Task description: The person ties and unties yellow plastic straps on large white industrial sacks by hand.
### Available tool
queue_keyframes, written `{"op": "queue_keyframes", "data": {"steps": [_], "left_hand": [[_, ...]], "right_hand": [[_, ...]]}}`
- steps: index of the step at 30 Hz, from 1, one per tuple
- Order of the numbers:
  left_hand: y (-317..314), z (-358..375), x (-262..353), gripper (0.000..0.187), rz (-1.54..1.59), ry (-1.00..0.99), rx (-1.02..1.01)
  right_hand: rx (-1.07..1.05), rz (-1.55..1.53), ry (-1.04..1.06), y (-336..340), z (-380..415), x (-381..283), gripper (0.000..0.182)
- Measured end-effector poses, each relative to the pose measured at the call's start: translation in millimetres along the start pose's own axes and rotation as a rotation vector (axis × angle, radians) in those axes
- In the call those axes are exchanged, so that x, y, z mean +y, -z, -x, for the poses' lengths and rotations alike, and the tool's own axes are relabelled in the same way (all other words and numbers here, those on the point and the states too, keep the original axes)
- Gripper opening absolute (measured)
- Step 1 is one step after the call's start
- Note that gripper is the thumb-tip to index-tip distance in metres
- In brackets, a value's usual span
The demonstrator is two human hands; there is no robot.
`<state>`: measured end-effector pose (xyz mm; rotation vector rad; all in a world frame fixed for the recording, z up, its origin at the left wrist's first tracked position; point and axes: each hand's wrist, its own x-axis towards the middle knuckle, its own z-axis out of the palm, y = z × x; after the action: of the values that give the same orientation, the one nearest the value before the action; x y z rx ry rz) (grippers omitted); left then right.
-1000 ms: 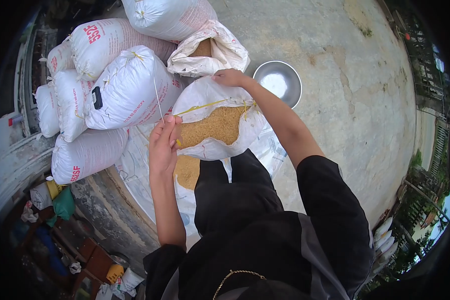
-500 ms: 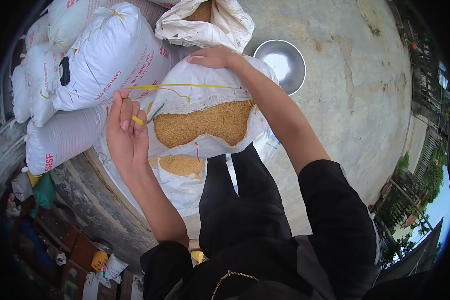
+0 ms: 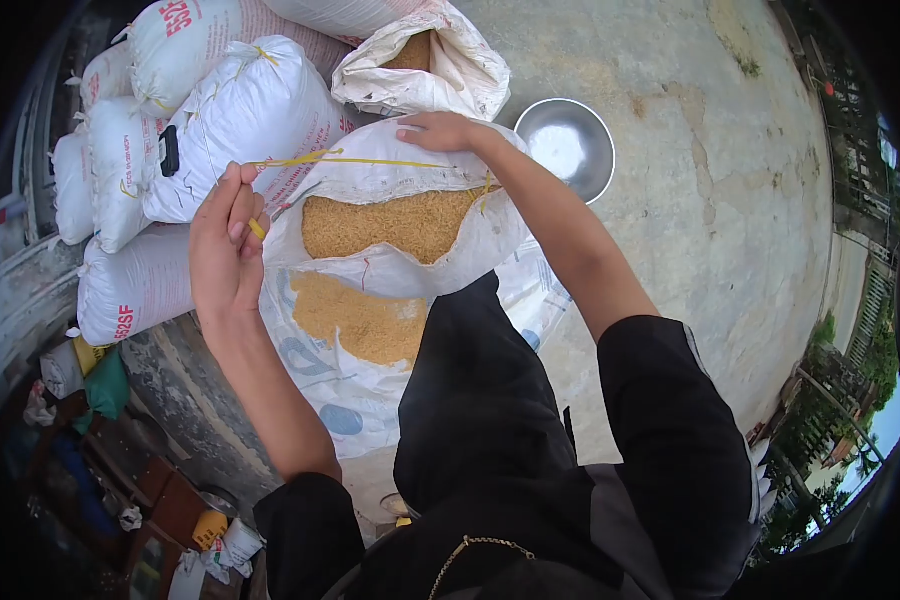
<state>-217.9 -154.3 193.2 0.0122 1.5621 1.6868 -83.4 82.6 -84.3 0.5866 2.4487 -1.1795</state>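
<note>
An open white woven sack [image 3: 390,272] of golden-brown grain [image 3: 380,228] lies in front of me. My left hand [image 3: 230,235] is closed on a yellow plastic strap [image 3: 370,161] at the sack's left side; a short end pokes out between its fingers. From there the strap runs taut across the sack toward my right forearm, which hides its far end. Palm down, my right hand [image 3: 442,132] rests on the sack's far edge, its fingers stretched to the left. Loose grain [image 3: 360,320] covers part of the white sheet [image 3: 345,385] below the sack.
Full white sacks [image 3: 260,110] are piled at the left, with a small black device [image 3: 169,150] on one. Beyond my right hand stands another open sack [image 3: 470,75]. A metal basin [image 3: 570,150] sits on the concrete floor [image 3: 700,280] to the right. Household clutter fills the lower left.
My left hand has shifted left and slightly up with the strap. My right hand stays on the sack. The view has moved, and more loose grain on the sheet shows.
</note>
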Motion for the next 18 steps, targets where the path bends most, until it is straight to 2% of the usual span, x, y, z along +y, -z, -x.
{"op": "queue_keyframes", "data": {"steps": [2,4,5,7,8,10,11,13,17,18], "left_hand": [[14.6,34.2,-9.7,0.024,-0.073,0.096,-0.001],[27.1,71.9,-26.6,0.025,-0.154,0.189,-0.036],[33.0,85.7,-37.7,0.026,-0.180,0.235,-0.066],[31.3,109.9,-55.6,0.027,-0.220,0.305,-0.080],[30.7,116.9,-65.9,0.027,-0.211,0.300,-0.075],[28.2,126.2,-83.0,0.028,-0.176,0.346,-0.090],[23.5,127.9,-87.2,0.028,-0.169,0.337,-0.086],[12.4,129.9,-92.8,0.027,-0.156,0.350,-0.081],[-8.3,129.9,-91.8,0.027,-0.131,0.303,-0.053],[-11.6,130.1,-93.0,0.027,-0.120,0.284,-0.045]], "right_hand": [[0.012,-0.038,0.047,24.3,12.6,7.0,0.061],[-0.095,-0.187,0.018,51.0,39.4,9.7,0.050],[-0.090,-0.181,0.014,57.8,55.1,16.4,0.050],[-0.010,-0.245,0.184,57.9,86.0,30.6,0.042],[-0.015,-0.237,0.189,55.7,101.8,33.6,0.042],[0.155,-0.028,0.302,47.2,134.8,24.3,0.054],[0.154,-0.019,0.311,44.0,143.4,19.2,0.054],[0.315,0.231,0.272,37.0,154.1,14.4,0.062],[0.398,0.282,0.216,22.7,141.7,14.5,0.062],[0.443,0.296,0.227,21.4,139.5,14.8,0.057]]}}
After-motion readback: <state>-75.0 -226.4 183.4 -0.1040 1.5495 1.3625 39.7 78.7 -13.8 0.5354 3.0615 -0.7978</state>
